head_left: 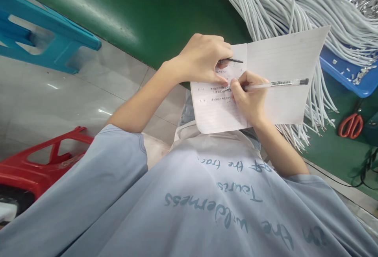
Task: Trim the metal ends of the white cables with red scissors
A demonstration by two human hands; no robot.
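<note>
One slim clear plastic pen (274,85), pinched in the right hand (251,95), lies nearly crosswise — nib (228,89) at the handwriting (217,88) on the left page (218,117) of an open white lined-paper notebook (280,64). The left hand (203,54)'s half-curled, gripping some thin black piece (235,60), maybe a cap — thumb (222,79) just beside that nib.

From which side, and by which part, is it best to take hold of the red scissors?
I would grip the scissors by their red loops, coming from the near side: the loops face the wearer, while the metal end points away, toward the blue tray. A dark object sits close on the right.
</note>
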